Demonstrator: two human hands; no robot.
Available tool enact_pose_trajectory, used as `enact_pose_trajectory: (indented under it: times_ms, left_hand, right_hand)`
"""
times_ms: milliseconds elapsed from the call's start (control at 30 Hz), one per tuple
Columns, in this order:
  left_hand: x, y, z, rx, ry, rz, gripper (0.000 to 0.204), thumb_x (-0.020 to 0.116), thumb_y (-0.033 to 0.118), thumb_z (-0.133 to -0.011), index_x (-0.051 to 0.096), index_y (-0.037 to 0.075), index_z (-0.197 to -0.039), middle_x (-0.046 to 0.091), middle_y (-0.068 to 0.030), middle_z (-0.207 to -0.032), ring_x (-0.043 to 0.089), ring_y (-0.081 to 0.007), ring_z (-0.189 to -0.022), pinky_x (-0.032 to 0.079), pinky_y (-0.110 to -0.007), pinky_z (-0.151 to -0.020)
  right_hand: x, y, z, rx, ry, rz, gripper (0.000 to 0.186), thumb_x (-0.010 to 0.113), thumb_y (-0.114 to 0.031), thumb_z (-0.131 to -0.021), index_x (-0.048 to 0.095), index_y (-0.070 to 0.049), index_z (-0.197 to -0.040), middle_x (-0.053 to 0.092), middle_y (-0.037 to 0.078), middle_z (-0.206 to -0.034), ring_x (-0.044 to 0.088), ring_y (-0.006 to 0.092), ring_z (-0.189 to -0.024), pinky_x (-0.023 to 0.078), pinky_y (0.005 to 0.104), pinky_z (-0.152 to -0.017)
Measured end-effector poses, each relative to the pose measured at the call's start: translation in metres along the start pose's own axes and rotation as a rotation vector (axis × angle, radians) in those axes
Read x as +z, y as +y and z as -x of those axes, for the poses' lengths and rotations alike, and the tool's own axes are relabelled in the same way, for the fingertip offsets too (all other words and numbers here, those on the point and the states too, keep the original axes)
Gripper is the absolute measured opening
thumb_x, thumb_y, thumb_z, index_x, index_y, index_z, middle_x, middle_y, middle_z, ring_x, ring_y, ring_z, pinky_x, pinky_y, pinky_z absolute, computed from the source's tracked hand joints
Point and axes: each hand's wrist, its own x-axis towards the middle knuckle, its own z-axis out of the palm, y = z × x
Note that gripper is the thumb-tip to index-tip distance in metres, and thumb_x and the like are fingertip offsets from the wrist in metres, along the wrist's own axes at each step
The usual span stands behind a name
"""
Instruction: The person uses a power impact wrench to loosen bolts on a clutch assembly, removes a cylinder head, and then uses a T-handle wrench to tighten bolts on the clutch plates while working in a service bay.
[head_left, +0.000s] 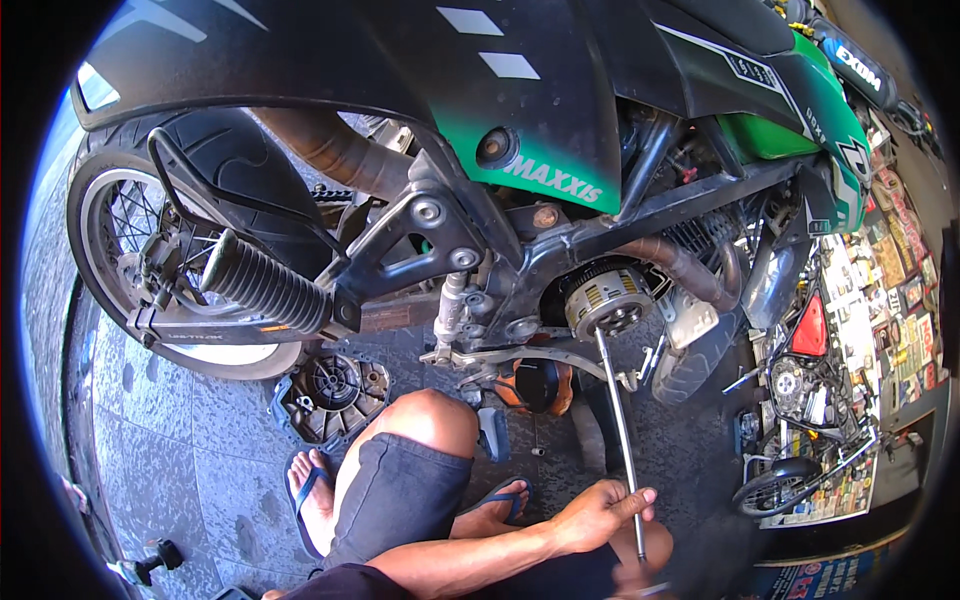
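A long, slim steel socket wrench (622, 425) slants from the opened side of the engine down toward my lap. Its far end meets the round metal clutch (606, 305), which sits exposed in the engine housing. My left hand (607, 516) is closed around the shaft near its lower end, with the thumb lying along it. Below that, at the bottom edge, my right hand (636, 580) is smeared by motion beside the wrench's near end; its fingers cannot be made out. The black and green motorcycle (560, 110) stands over the work.
A removed engine cover (335, 392) lies on the tiled floor, left of my knee. An orange and black object (535, 385) sits under the engine. A footpeg (265, 285) juts out at left. A stripped small motorcycle (800, 400) stands at right by a sticker-covered board (890, 330).
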Motion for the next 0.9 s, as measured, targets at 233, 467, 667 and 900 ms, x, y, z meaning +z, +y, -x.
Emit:
enact_pose_trajectory:
  times_ms: [233, 467, 667, 900]
  left_hand:
    - [0.01, 0.014, -0.004, -0.017, -0.031, -0.001, 0.042, 0.051, 0.041, -0.1, 0.064, 0.003, -0.089, 0.043, 0.004, -0.056, 0.036, -0.0052, -0.05, 0.03, -0.023, -0.047]
    - [0.011, 0.023, 0.003, -0.031, 0.052, -0.005, 0.042, 0.052, 0.042, -0.1, 0.063, 0.002, -0.091, 0.045, 0.0049, -0.061, 0.04, -0.0044, -0.055, 0.032, -0.021, -0.05]
    - [0.001, -0.008, -0.001, -0.14, -0.228, -0.12, 0.037, 0.052, 0.038, -0.1, 0.066, 0.004, -0.097, 0.048, 0.0053, -0.061, 0.043, -0.0046, -0.058, 0.034, -0.021, -0.056]
    - [0.009, 0.002, 0.003, -0.006, -0.272, 0.04, 0.038, 0.052, 0.039, -0.1, 0.067, 0.005, -0.092, 0.049, 0.0043, -0.06, 0.041, -0.0056, -0.056, 0.032, -0.022, -0.054]
  right_hand:
    - [0.009, 0.006, -0.006, 0.151, -0.412, 0.062, 0.028, 0.054, -0.008, -0.088, 0.069, -0.003, -0.112, 0.068, 0.02, -0.088, 0.064, 0.0298, -0.071, 0.049, 0.0347, -0.064]
    - [0.004, 0.048, 0.008, 0.135, 0.079, 0.217, 0.036, 0.05, -0.022, -0.098, 0.06, 0.008, -0.116, 0.064, 0.009, -0.073, 0.058, 0.0181, -0.062, 0.048, 0.0316, -0.059]
    - [0.02, 0.026, 0.004, 0.364, -0.029, -0.506, 0.068, 0.035, -0.058, -0.1, 0.066, 0.0, -0.117, 0.058, 0.003, -0.066, 0.046, 0.0079, -0.051, 0.033, 0.0204, -0.048]
    - [0.012, 0.05, -0.003, 0.012, -0.032, 0.288, 0.032, 0.05, -0.006, -0.09, 0.067, -0.001, -0.117, 0.062, 0.011, -0.071, 0.06, 0.0221, -0.068, 0.049, 0.032, -0.066]
